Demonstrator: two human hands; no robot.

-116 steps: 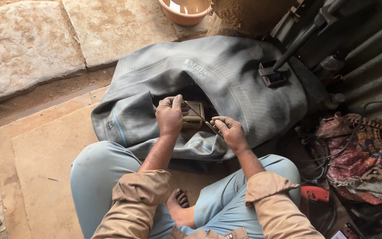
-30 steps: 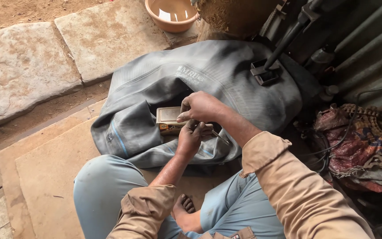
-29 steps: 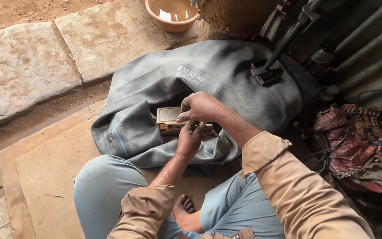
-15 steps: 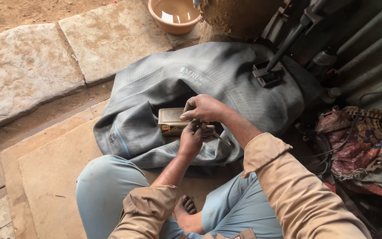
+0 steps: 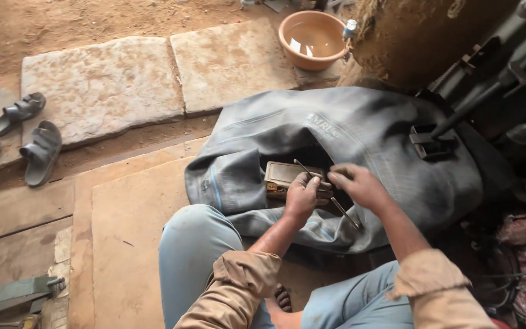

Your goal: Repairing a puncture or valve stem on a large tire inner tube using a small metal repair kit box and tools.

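The left hand (image 5: 302,196) is clenched around a thin, straight metal rod (image 5: 327,194) that slants from upper left to lower right, and the right hand (image 5: 355,184) pinches the same rod just beside it. Directly behind the left hand lies a small flat rectangular tin box (image 5: 282,176), brown-lidded with a yellow and red printed edge, resting on a large folded grey rubber inner tube (image 5: 360,131) bearing pale lettering and a blue stripe. An orange plastic basin (image 5: 313,38) stands farther off, grey sandals (image 5: 31,143) well apart.
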